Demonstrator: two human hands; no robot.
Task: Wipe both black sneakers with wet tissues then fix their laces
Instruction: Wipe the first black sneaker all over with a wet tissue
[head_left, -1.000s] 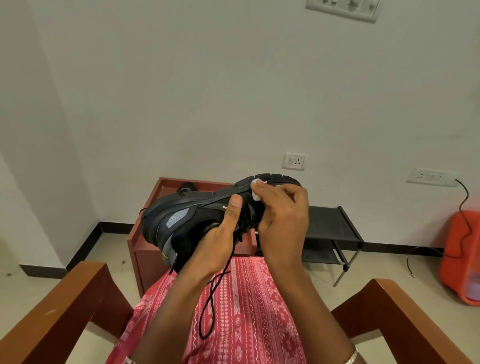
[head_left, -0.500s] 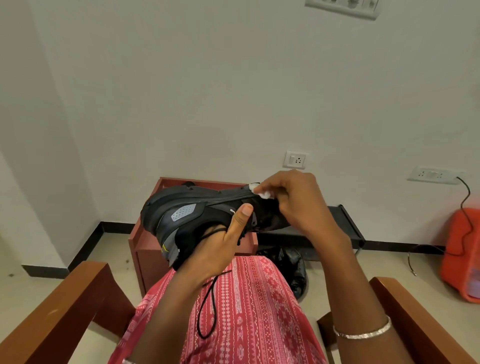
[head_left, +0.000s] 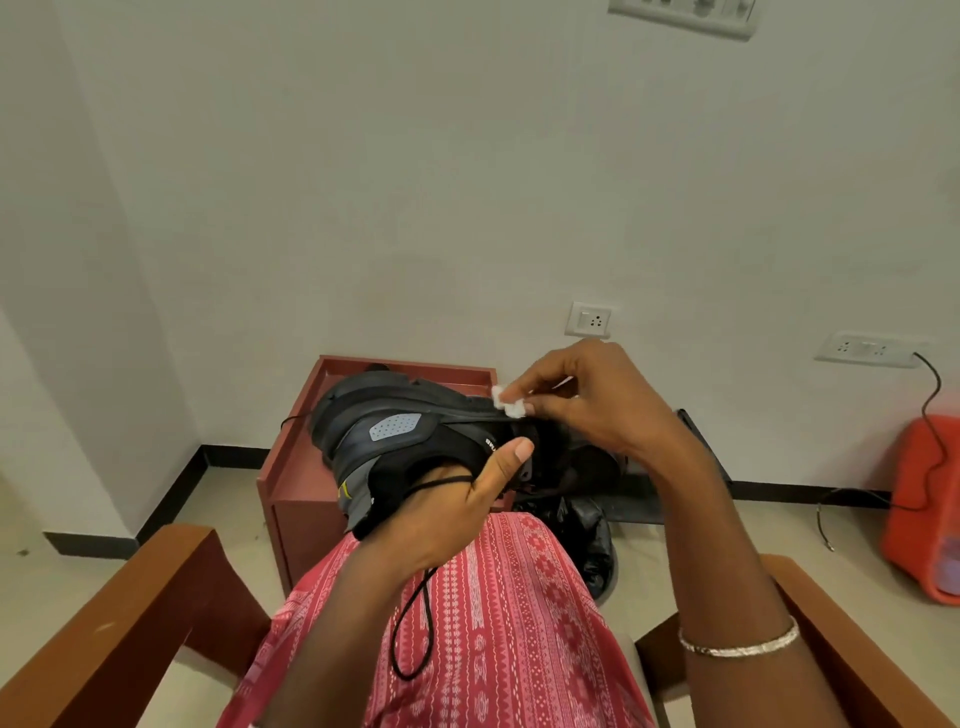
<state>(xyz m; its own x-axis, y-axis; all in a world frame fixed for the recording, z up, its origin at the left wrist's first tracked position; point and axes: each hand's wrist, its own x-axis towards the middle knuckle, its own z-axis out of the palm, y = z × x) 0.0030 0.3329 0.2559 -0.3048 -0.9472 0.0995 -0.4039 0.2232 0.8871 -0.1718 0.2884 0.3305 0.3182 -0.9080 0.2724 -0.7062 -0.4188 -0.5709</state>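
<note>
1. A loose lace (head_left: 415, 629) dangles over the person's lap, not yet fixed.
2. The left hand (head_left: 447, 514) grips one sneaker (head_left: 410, 441) from beneath, thumb up its side.
3. The right hand (head_left: 587, 405) pinches a wet tissue (head_left: 509, 402) against the sole edge; wiping appears under way.
4. A second sneaker is not clearly visible.

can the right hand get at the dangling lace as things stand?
Probably not right away. The right hand pinches the wet tissue against the black sneaker; the lace hangs free over the lap below the left hand, unobstructed once the tissue is dropped.
</note>
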